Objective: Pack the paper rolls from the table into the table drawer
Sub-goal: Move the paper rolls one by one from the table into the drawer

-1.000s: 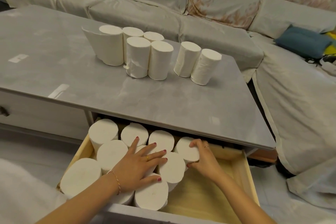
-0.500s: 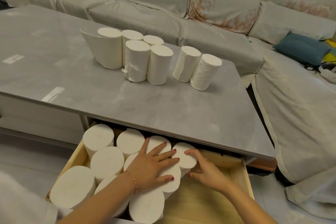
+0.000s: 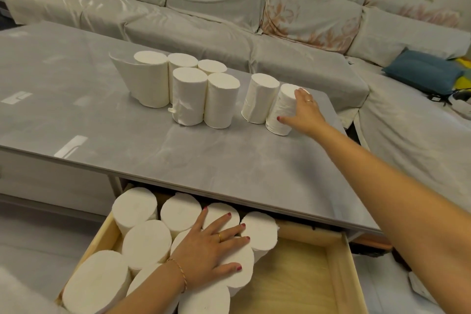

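Observation:
Several white paper rolls stand upright on the grey table. My right hand wraps around the rightmost roll, thumb on its front and fingers over its top edge. A second roll stands touching it on the left, and a cluster of rolls stands further left. The open wooden drawer below the table edge holds several upright rolls in its left half. My left hand lies flat with spread fingers on the tops of those rolls.
The drawer's right half shows bare wooden floor. A covered sofa runs behind and to the right of the table, with a blue cushion on it. A loose paper flap sticks out from the leftmost roll.
My right hand left the drawer and reached up across the table to the rightmost roll. My left hand stayed pressed on the drawer rolls.

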